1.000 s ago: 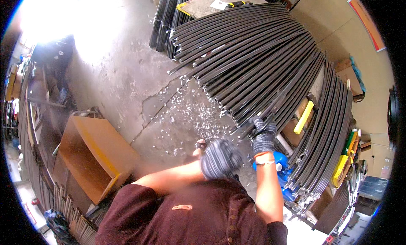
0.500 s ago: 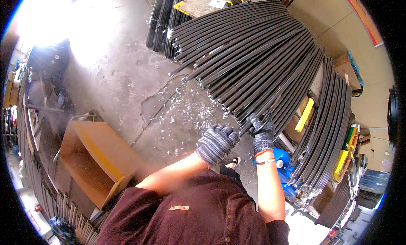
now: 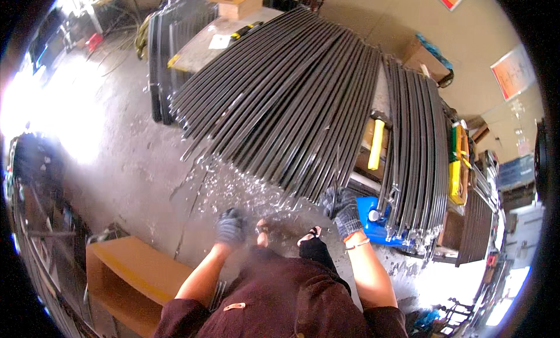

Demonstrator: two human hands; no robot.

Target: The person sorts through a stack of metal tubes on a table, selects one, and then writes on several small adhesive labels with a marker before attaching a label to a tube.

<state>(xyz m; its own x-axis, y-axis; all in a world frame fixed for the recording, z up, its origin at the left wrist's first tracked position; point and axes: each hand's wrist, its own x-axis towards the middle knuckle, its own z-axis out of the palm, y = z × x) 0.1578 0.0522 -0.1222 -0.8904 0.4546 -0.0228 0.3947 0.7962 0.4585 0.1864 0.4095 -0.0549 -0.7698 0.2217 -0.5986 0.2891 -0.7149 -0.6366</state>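
Rows of long, thin black bars [image 3: 280,104] lie side by side on a workbench, their near ends sticking out over its edge. At those ends my right hand [image 3: 345,212], in a grey striped knit glove, has its fingers closed round the tip of one bar. My left hand [image 3: 231,227], gloved alike, hangs apart from the bars, above the floor; motion smears its fingers. Right of my right hand, a yellow-handled hammer [image 3: 377,144] lies in the gap between the main row and a second group of black bars [image 3: 415,145].
White scraps litter the floor [image 3: 146,186] below the bar ends. An open cardboard box [image 3: 146,268] stands at the lower left. A blue plastic jug [image 3: 370,218] sits under the second bar group. On the bench's far left corner [image 3: 201,49] lie a white paper and a yellow-black tool.
My left hand has moved away from my right hand and the bar ends, leftward and down. The whole view has turned, so the bench appears farther left. My right hand stays at the bars.
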